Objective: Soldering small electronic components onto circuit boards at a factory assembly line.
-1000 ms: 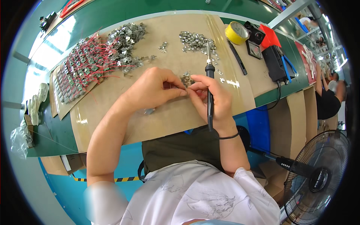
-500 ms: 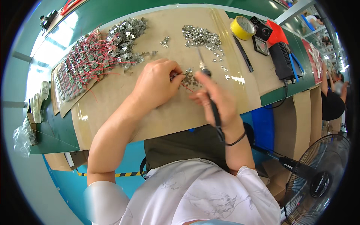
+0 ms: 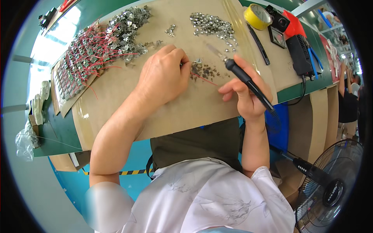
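Note:
My left hand (image 3: 165, 73) rests above the brown board with its fingers curled closed. A thin red wire (image 3: 204, 79) sticks out from its fingertips to the right. The small part at the wire's end is mostly hidden by the fingers. My right hand (image 3: 252, 91) grips a black soldering iron (image 3: 248, 79) like a pen, its blurred tip pointing up and left, apart from the left hand. Beside the left fingertips, dark crumb-like residue (image 3: 206, 72) is scattered on the board, with a small shiny metal piece (image 3: 197, 61) at its upper edge.
Metal clips (image 3: 130, 29) heap at the upper left, beside a pile of small red-wired parts (image 3: 83, 58). Shiny metal pieces (image 3: 211, 25) lie at the top. At right are yellow tape (image 3: 257, 17), a black pen-like tool (image 3: 259, 46), a black box (image 3: 300, 54) and a fan (image 3: 330, 190).
My right hand has moved right with the soldering iron, away from the left hand. The iron now leans more to the left. The left hand stays closed in about the same place.

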The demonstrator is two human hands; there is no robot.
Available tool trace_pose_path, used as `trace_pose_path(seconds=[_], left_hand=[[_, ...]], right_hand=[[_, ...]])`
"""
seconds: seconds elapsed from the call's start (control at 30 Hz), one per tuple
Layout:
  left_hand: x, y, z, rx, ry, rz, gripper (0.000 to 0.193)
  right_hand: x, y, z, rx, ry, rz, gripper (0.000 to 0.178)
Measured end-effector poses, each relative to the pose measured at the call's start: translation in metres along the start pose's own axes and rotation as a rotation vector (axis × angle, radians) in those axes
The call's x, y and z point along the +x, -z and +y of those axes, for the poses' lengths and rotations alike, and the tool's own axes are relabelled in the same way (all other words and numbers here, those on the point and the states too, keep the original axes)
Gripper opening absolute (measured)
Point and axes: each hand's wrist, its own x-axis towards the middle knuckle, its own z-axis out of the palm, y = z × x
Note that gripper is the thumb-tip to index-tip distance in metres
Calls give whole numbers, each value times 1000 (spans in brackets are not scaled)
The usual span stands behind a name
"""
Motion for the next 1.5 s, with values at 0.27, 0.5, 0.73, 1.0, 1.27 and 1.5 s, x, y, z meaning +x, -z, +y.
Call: trace_pose_path(seconds=[0.27,0.5,0.73,1.0,1.27,1.5], left_hand=[[1,-2,-1,4,15,14,13],[1,-2,0,16,19,9,13],[2,-2,2,28,22,17,14],[2,-4,-1,65,-16,26,14],[2,-5,0,70,-24,30,14],[2,-5,-2,90,-44,37,15]], right_hand=[[1,-5,-4,-115,-38,39,24],[5,-7,4,-105,7,35,20],[5,-6,2,-145,-16,21,20],[6,-7,2,-106,-16,23,19],[4,-5,6,-137,-13,16,20],[3,-6,0,-92,-17,76,25]])
